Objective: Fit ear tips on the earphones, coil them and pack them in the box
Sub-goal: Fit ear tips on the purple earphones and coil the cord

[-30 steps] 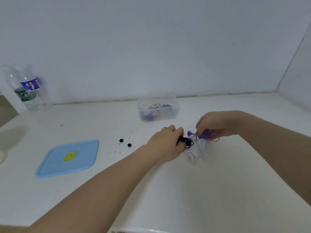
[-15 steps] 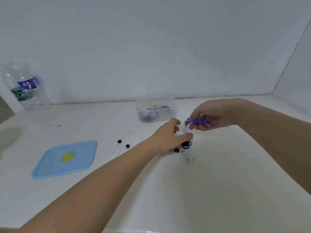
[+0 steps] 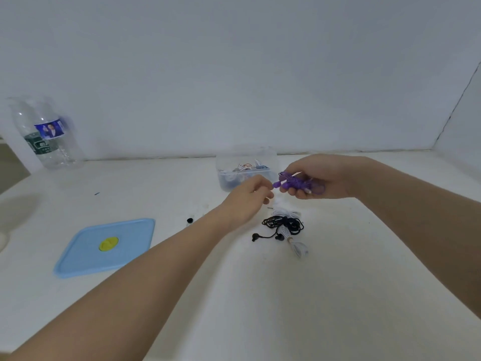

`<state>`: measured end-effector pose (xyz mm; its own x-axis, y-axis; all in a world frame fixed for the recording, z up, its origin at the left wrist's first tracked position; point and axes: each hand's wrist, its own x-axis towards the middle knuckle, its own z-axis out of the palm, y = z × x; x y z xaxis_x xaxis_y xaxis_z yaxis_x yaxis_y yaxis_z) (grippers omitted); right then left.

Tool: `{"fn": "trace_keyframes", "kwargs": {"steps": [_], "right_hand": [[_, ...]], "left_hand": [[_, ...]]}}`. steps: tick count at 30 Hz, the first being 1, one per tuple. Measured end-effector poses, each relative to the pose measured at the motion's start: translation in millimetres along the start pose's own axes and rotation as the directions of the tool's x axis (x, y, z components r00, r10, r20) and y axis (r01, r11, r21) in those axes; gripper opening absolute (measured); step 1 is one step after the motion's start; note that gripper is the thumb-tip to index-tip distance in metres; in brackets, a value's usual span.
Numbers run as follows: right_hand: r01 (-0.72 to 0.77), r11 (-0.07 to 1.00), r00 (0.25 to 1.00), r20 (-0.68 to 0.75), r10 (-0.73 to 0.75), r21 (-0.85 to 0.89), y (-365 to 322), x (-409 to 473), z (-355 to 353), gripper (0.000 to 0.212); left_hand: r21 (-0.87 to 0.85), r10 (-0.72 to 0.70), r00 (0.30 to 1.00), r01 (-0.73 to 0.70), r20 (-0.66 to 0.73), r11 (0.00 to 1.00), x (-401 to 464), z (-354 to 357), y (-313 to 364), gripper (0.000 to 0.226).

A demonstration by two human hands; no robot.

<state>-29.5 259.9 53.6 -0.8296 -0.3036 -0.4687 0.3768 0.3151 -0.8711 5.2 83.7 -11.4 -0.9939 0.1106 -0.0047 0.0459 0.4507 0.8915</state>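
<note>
My right hand (image 3: 321,177) grips a bundled pair of purple earphones (image 3: 294,182) above the table, in front of the clear plastic box (image 3: 244,168). My left hand (image 3: 247,198) is raised beside it, fingers curled, fingertips at the purple end that sticks out of the bundle. Whether they pinch it I cannot tell. Below the hands, coiled black earphones (image 3: 282,226) lie on the table across a white pair (image 3: 296,246). A small black ear tip (image 3: 190,220) sits left of my left forearm.
The box's blue lid (image 3: 104,247) with a yellow spot lies flat at the left. A clear water bottle (image 3: 45,134) stands at the far left against the white wall. The box holds several other earphones.
My right hand lifted the purple earphones off the table toward the box. My left hand let go of the black earphones and rose to the purple bundle.
</note>
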Motion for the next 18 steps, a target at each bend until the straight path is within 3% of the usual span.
{"fn": "trace_keyframes", "kwargs": {"steps": [3, 8, 12, 18], "right_hand": [[0.028, 0.994, 0.998, 0.051, -0.034, 0.106, 0.6, 7.1, 14.2, 0.021], [0.056, 0.976, 0.985, 0.149, -0.089, 0.21, 4.3, 19.0, 49.3, 0.018], [0.069, 0.97, 0.979, 0.173, -0.111, 0.231, 11.6, 31.9, 81.5, 0.014], [0.026, 0.928, 0.986, 0.143, -0.085, 0.373, 22.7, 56.4, 109.8, 0.021]], "left_hand": [[-0.181, -0.024, 0.999, 0.031, 0.041, 0.983, -4.7, -15.3, 2.7, 0.019], [-0.073, 0.04, 0.997, -0.045, -0.068, 0.996, -9.8, -45.1, -14.3, 0.013], [-0.105, -0.02, 0.998, 0.014, -0.054, 0.994, -13.3, -69.5, -27.1, 0.014], [0.22, -0.085, 0.995, 0.094, -0.049, 0.971, -21.2, -110.7, -57.7, 0.023]]}}
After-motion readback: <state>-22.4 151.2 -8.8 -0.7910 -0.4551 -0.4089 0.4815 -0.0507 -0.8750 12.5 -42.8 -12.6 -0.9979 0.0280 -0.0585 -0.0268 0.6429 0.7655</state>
